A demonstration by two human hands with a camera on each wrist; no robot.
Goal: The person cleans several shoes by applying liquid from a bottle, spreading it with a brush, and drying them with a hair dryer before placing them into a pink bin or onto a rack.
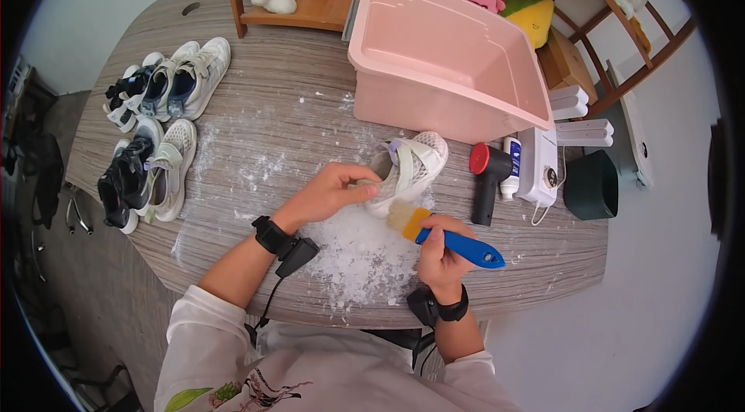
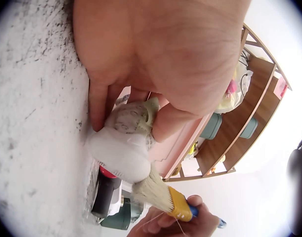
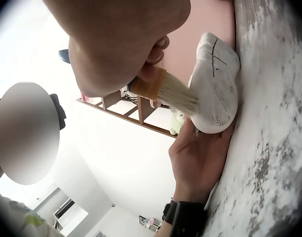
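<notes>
A small white sneaker with a mesh toe stands on the table, its toe pointing away toward the pink tub. My left hand grips it by the heel, thumb on one side and fingers on the other. In my right hand is a paintbrush with a blue handle, a yellow band and pale bristles. Its bristles meet the white sole near the heel in the right wrist view. White powder lies thick on the tabletop below the shoe.
Behind the sneaker stands a pink tub. To the right are a black handheld device with a red end, a white bottle, a white appliance and a dark green bin. Several other shoes line the left side. Plush toys fill a wooden shelf.
</notes>
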